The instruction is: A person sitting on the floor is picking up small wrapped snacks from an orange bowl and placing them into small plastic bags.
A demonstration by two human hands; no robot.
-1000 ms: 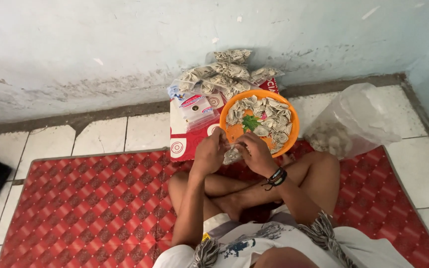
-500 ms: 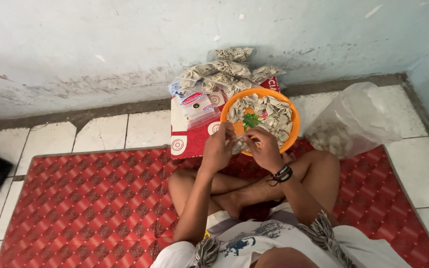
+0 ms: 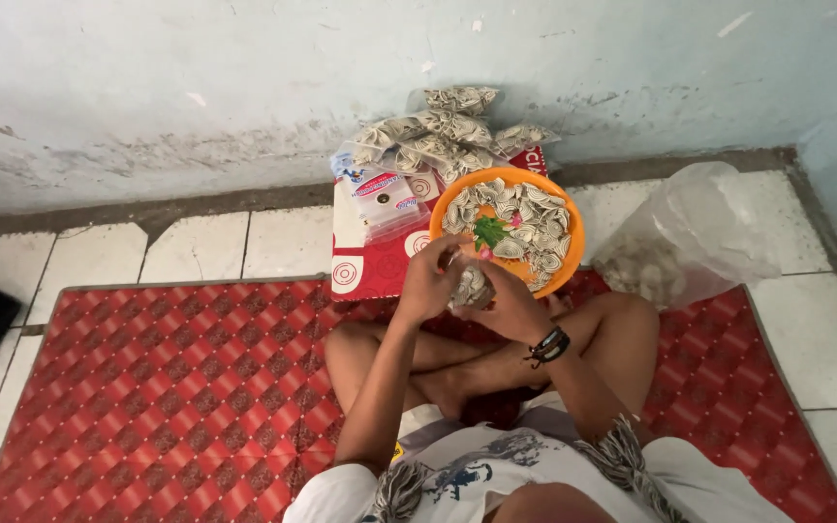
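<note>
A small clear packet of pale shell-like pieces [image 3: 470, 288] is held between both hands just above the crossed legs, at the near rim of the orange bowl [image 3: 573, 254]; the left hand [image 3: 430, 283] and right hand [image 3: 508, 308] are closed on it from either side. Its long axis cannot be told, as it is mostly hidden. It would best be kept steady over the lap, both grips kept firm. Further off, filled packets [image 3: 443, 136] are piled against the wall, beside a clear plastic bag [image 3: 695, 237].
</note>
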